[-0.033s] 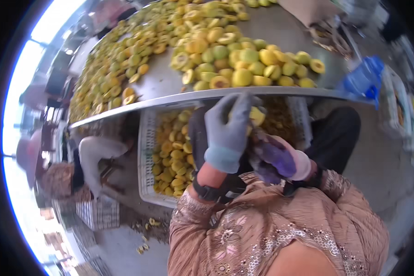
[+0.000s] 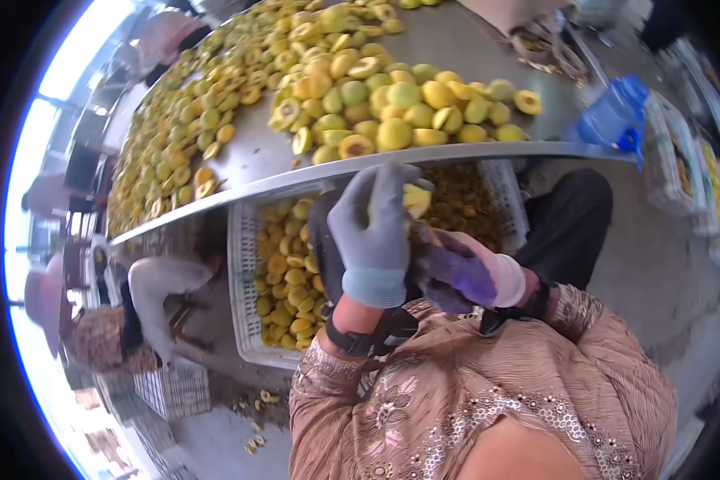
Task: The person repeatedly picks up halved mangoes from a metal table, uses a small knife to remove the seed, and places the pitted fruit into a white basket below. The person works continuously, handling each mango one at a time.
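My left hand [image 2: 370, 232], in a grey glove with a light blue cuff, is closed with a piece of yellow fruit [image 2: 417, 200] at its fingertips. Close against it on the right is my right hand [image 2: 466, 276], in a purple-stained pink glove. Its fingers are curled around something dark that I cannot make out. Both hands are above my lap, just in front of the metal table's edge [image 2: 360, 166]. Below them stands a white plastic crate [image 2: 240, 296] holding yellow fruit halves [image 2: 292, 280] on its left side and brownish scraps [image 2: 464, 204] on its right.
Yellow-green fruit, whole and halved [image 2: 404, 104], is heaped on the table. A blue plastic jug [image 2: 612, 116] lies at its right end. At left are a seated person [image 2: 164, 292] and another crate [image 2: 172, 390]. Fruit pieces [image 2: 256, 440] litter the floor. More crates [image 2: 670, 152] line the right.
The whole view has shifted slightly, so the table, crate and hands appear further left. Both hands keep almost the same pose, close together with the fruit piece at the left fingertips.
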A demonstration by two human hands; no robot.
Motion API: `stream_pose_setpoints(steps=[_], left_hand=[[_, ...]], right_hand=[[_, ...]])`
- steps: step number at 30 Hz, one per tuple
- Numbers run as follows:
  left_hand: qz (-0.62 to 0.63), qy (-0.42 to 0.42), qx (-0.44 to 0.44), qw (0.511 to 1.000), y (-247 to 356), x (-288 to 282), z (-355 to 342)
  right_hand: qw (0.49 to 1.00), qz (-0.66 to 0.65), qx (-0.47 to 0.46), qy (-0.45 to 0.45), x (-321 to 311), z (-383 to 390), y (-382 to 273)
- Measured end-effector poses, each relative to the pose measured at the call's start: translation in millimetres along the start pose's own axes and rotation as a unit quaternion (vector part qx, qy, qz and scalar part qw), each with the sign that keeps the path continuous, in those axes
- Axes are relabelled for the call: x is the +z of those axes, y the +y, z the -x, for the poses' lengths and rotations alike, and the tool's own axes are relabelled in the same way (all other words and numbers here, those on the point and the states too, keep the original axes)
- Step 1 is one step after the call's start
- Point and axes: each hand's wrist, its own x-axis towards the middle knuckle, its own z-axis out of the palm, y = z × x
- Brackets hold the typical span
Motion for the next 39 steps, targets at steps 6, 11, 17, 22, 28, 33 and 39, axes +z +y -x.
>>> stream_pose_setpoints(steps=[6,11,17,22,28,33,39], left_hand=[[0.047,-0.048,-0.152,0.986,4,9,-8],[0.01,0.0,-0.079,0.997,-13,16,0],[0.023,-0.003,-0.083,0.996,-17,15,-6],[0.069,-0.15,-0.192,0.967,-9,10,-14],[0.081,-0.136,-0.072,0.985,-44,8,-8],[0.324,-0.027,-0.173,0.93,-88,17,-12],[0.025,0.04,-0.214,0.976,-65,-57,-18]], right_hand=[[0.984,-0.126,0.123,-0.021,-9,7,-11],[0.989,-0.082,0.124,0.016,-13,8,-6],[0.993,0.014,0.103,0.057,-14,2,-3],[0.996,0.073,-0.054,0.014,-16,7,-6],[0.871,-0.444,0.109,-0.18,-20,5,7],[0.781,-0.6,0.165,-0.041,-25,8,31],[0.881,-0.394,0.222,0.14,-79,-1,63]])
